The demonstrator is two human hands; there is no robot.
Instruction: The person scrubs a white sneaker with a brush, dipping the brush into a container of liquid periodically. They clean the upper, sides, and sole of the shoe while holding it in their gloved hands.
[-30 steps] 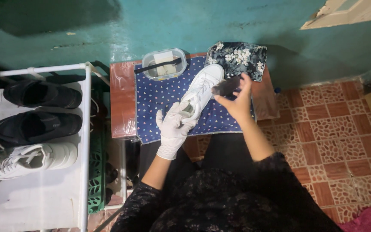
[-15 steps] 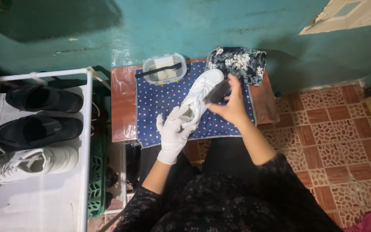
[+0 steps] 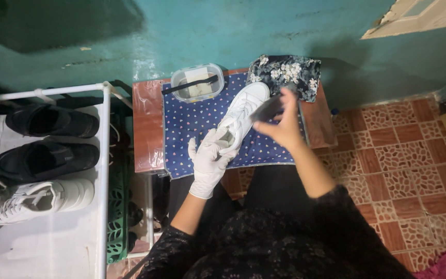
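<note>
Shifted since half a second ago: right hand (image 3: 285, 126) further out over toe end of white sneaker (image 3: 241, 116), dark object (image 3: 267, 107) — probably a brush, too blurred to confirm — now angled across the toe. Fingers of right hand pinched around that dark object; motion blur on both. Left hand (image 3: 210, 157), in white glove, clenched on heel end of sneaker as in the earlier frames, fingers tucked at the collar, holding shoe tilted off blue dotted cloth (image 3: 192, 124). Sneaker position barely changed; read as stroke in progress along the upper, toward the toe, not a regrip.

Beyond the left-hand grip, past the cloth's far edge: clear plastic tub (image 3: 197, 82), lid off, pale block or liquid inside — cannot tell which; dark thin tool (image 3: 189, 85) laid across its rim. Beyond the right-hand grip: floral pouch (image 3: 285, 75), closed side up, contents hidden. Both on small brown table (image 3: 148, 129).

Outboard of the left hand: white rack (image 3: 101, 155) holding two black shoes (image 3: 45, 137) and second white sneaker (image 3: 42, 199).
</note>
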